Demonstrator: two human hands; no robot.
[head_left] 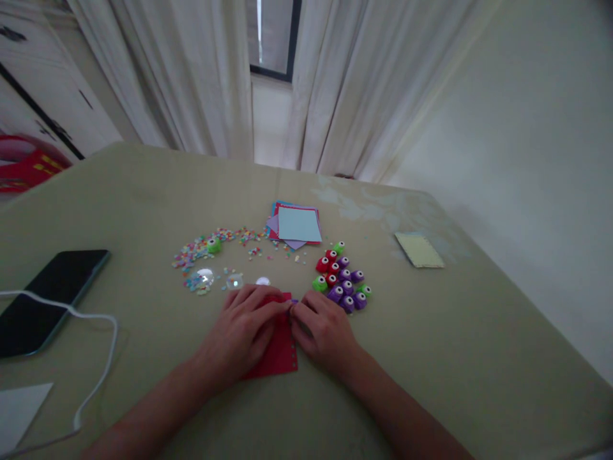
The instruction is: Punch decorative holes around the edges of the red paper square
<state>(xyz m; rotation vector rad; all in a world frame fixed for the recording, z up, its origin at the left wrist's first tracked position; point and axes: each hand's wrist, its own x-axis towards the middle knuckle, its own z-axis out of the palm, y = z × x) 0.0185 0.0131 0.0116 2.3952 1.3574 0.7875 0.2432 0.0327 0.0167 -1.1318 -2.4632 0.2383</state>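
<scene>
A red card [278,354] with a row of small holes along its right edge lies on the table in front of me. My left hand [246,326] rests over its upper part, fingers closed on it, with the index fingertip at the upper right edge. There my right hand [323,326] pinches a tiny purple piece [294,301], mostly hidden between the fingertips of both hands. Just beyond my right hand is a cluster of small red, purple and green one-eyed figures [345,273].
Colourful confetti bits [194,250] arc across the table around a green figure [213,245]. Clear discs [234,282] lie nearer. Behind are stacked coloured cards [300,225]; a yellowish pad [419,250] is at right. A dark phone [52,297] and white cable [103,317] lie left.
</scene>
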